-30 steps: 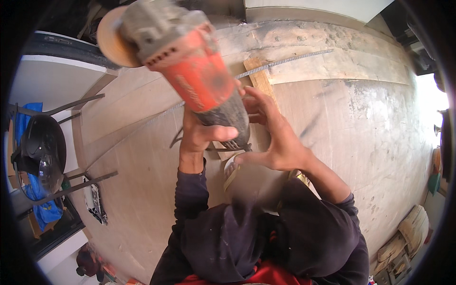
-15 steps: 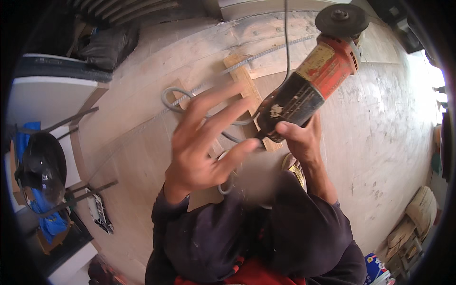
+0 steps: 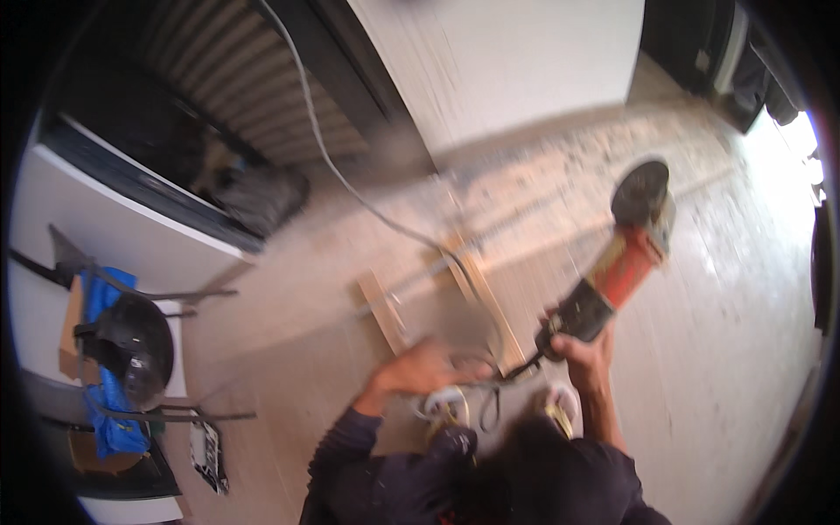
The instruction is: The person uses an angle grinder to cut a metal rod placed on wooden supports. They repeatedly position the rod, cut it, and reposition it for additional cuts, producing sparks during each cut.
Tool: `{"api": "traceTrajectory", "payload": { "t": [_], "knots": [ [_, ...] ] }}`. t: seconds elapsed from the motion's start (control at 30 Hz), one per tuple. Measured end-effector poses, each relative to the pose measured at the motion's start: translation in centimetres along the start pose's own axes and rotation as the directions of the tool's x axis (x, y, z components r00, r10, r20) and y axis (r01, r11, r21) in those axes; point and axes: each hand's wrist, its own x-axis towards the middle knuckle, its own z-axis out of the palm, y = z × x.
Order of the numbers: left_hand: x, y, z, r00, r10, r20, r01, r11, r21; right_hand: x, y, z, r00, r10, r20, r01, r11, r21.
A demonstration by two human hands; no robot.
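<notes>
An angle grinder [image 3: 623, 269] with a red and black body is held up to the right, its dark disc [image 3: 641, 192] pointing away from me. My right hand [image 3: 588, 352] is wrapped round the rear of its black handle. Lower and to the left, my left hand [image 3: 422, 367] is closed on the grinder's power cord [image 3: 523, 369] near a loop, though blur softens its fingers. Beyond the hands, a ribbed steel bar [image 3: 422, 282] lies across two wooden strips [image 3: 490, 306] on the floor.
A grey cable [image 3: 325, 149] runs down from the top towards my hands. My feet [image 3: 560, 409] stand just below the grinder. At left, a black visor-like shield [image 3: 136, 350] and blue cloth [image 3: 114, 429] rest by a dark metal frame. A white panel [image 3: 516, 61] stands at the far side.
My left hand has gone from spread fingers to closed on the cord, and moved lower. The grinder sits lower and its disc is turned more edge-on. The view has tilted up, showing more of the far side.
</notes>
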Motion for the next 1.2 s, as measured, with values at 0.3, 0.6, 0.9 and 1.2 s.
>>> {"api": "traceTrajectory", "payload": {
  "t": [0.3, 0.6, 0.9, 1.2],
  "knots": [
    [9.0, 1.6, 2.8, 0.998, 0.024, 0.05, -0.003, 0.926, -0.378, 0.5, -1.1, -1.2, 0.95, -0.293, -0.107, 0.298, 0.954, 0.026],
    [0.2, 9.3, -4.9, 0.708, 0.139, -0.692, -0.706, 0.185, -0.684, 3.4, -3.9, -3.1, 0.77, -0.525, -0.362, 0.563, 0.826, -0.001],
    [-6.2, 7.3, -5.5, 0.28, -0.247, -0.928, -0.861, 0.364, -0.356, 9.0, -8.4, -12.8, 0.705, -0.456, -0.543, 0.709, 0.454, 0.539],
    [1.3, -6.7, -1.6, 0.414, -0.592, -0.692, -0.53, 0.461, -0.712, 8.8, -15.2, -14.4, 0.787, -0.537, -0.304, 0.497, 0.26, 0.828]
  ]
}}
